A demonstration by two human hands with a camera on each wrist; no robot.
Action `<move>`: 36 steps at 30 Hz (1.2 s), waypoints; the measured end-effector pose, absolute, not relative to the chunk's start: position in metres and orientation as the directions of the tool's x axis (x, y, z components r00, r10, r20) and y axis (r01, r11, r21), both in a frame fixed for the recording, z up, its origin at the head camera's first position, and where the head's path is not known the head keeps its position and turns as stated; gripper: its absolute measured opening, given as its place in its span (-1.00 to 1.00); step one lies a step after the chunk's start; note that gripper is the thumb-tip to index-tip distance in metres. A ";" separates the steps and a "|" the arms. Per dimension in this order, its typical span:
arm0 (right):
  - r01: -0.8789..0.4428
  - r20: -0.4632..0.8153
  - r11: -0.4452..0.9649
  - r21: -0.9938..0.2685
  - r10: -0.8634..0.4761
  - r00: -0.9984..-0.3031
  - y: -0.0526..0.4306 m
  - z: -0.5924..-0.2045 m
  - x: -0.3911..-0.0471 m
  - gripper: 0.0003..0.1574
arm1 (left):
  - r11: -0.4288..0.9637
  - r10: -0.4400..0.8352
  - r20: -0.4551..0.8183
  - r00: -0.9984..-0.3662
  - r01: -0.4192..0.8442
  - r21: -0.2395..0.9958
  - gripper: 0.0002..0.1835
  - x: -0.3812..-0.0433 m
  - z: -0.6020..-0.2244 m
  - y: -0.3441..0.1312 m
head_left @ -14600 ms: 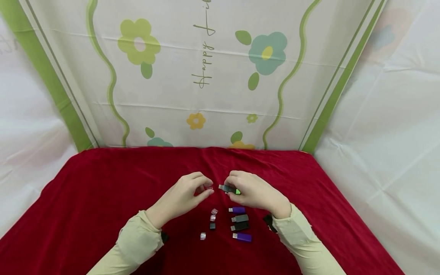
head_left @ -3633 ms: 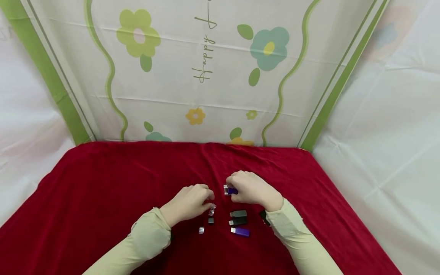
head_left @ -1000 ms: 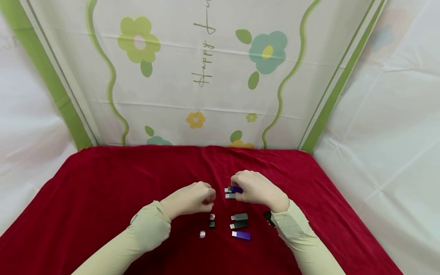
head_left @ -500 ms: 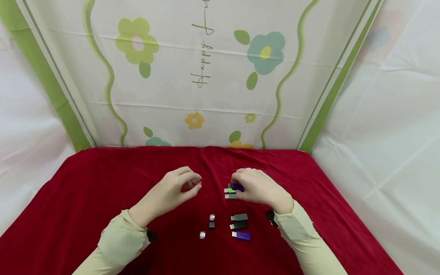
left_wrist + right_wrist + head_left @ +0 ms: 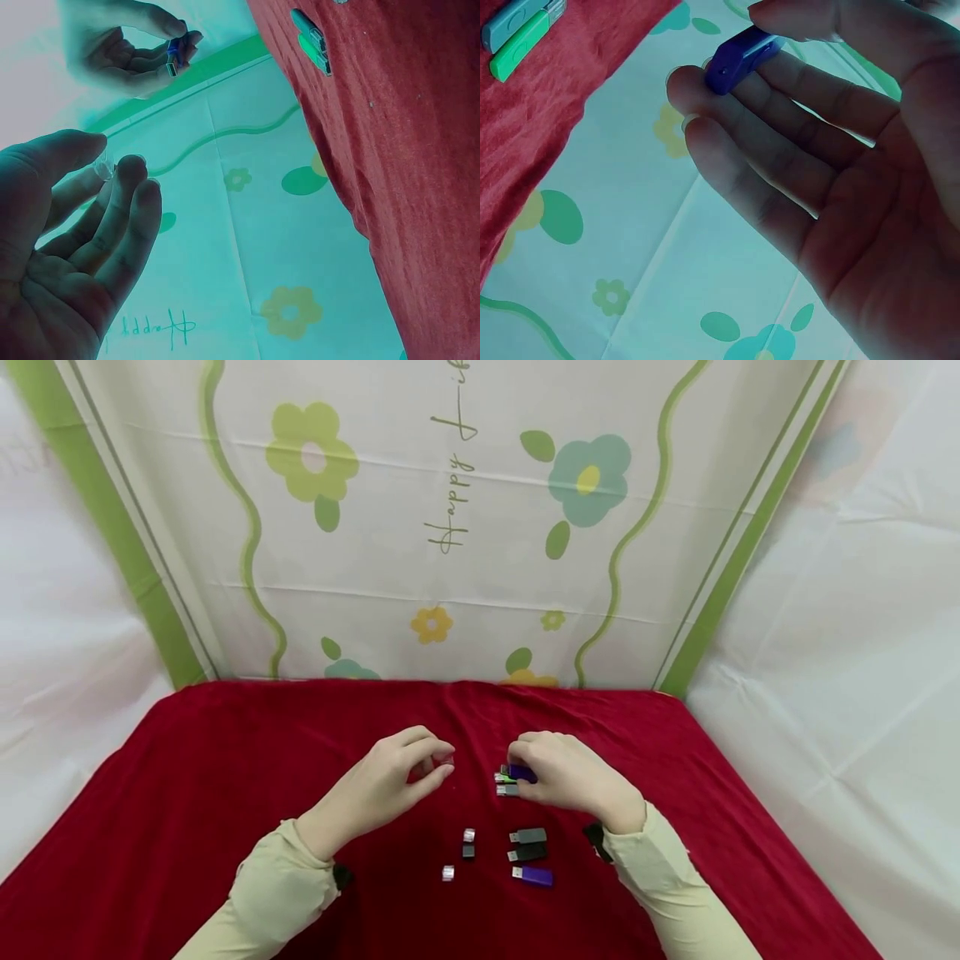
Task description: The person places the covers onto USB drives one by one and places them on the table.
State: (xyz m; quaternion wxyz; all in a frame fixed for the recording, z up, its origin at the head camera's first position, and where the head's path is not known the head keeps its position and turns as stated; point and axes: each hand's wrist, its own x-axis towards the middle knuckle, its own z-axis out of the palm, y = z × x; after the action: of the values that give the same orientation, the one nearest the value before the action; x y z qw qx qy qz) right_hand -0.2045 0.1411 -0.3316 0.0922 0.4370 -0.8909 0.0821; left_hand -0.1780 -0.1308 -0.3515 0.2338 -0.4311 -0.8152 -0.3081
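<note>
Overall, the head view has a flowered backdrop (image 5: 487, 568) standing behind a red counter (image 5: 225, 760). Along the near side lie three drives, bare plugs to the left: the lower grey drive (image 5: 531, 836), the black drive (image 5: 529, 852) and the lower purple drive (image 5: 535, 877). Left of them sit the upper cap (image 5: 468, 835), the dark cap (image 5: 468, 852) and, set further left, the lower cap (image 5: 447, 873). Farther off, the green drive (image 5: 506, 778) and the capped grey drive (image 5: 507, 791) lie side by side, their right ends hidden by the right hand (image 5: 570, 777). Its fingers pinch the purple drive (image 5: 521, 772), plug leftward, which partly covers the green one. Across a gap, the left hand (image 5: 386, 781) has thumb and fingertips nearly together on the held cap (image 5: 447, 760), a mere clear glint.

From the left wrist, the held cap shows between thumb and fingertips, the other fingers loosely bent. Beyond, the right hand grips the purple drive with its metal plug showing; the green drive and its grey neighbour rest on the counter, well apart from the left hand.

From the right wrist, that pair fills the upper left corner. The purple drive is pinched between thumb and fingertips, the remaining fingers stretched out; its plug is hidden.
</note>
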 end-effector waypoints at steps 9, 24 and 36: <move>-0.807 0.276 0.589 -0.051 -0.768 -0.578 0.140 -0.330 -0.202 -0.75 | 0.436 0.577 0.640 -0.507 0.854 0.283 -0.79 -0.179 -0.354 -0.128; -0.807 0.290 0.589 -0.049 -0.765 -0.575 0.141 -0.321 -0.197 -0.75 | 0.453 0.581 0.626 -0.520 0.846 0.283 -0.79 -0.175 -0.348 -0.125; -0.823 0.308 0.568 -0.024 -0.779 -0.547 0.138 -0.323 -0.195 -0.80 | 0.466 0.573 0.629 -0.526 0.840 0.279 -0.79 -0.173 -0.349 -0.125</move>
State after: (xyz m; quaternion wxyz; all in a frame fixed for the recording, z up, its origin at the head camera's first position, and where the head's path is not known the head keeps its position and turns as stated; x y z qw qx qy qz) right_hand -0.1947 0.1377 -0.3232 0.1324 0.4573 -0.8755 0.0830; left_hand -0.1726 -0.1249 -0.3486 0.2310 -0.4284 -0.8243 -0.2893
